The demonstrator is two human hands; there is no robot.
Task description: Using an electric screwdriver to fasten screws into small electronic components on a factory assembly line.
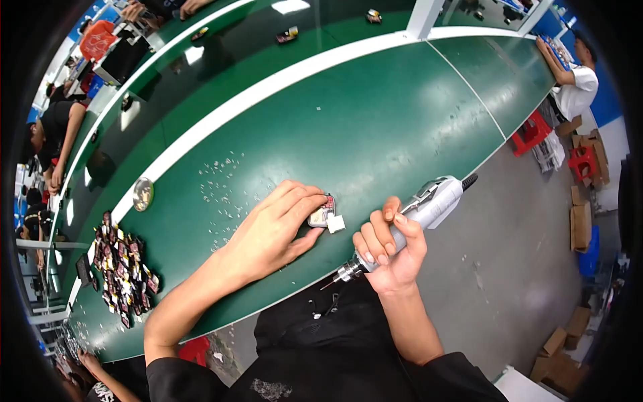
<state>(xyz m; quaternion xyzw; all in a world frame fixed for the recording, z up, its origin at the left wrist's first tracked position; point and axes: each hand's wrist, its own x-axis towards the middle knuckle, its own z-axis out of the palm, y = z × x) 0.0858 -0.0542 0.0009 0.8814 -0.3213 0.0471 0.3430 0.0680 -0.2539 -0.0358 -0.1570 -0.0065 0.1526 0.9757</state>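
My left hand (271,224) lies on the green workbench with its thumb and fingers closed round a small grey-and-red device (319,217). From the device's right side a white square piece (335,224) sticks out. Wrapped in the fingers of my right hand (396,249) is a silver electric screwdriver (434,202), held over the bench's front edge. Its thin bit (328,285) points down and to the left, apart from the device, and its dark cord leaves the upper right end.
A heap of small dark parts (124,264) lies at the left, near a round clear dish (143,193). Tiny clear bits are scattered beyond my left forearm. Past a white rail, a dark green belt (234,53) carries a few parts. Co-workers sit left and far right.
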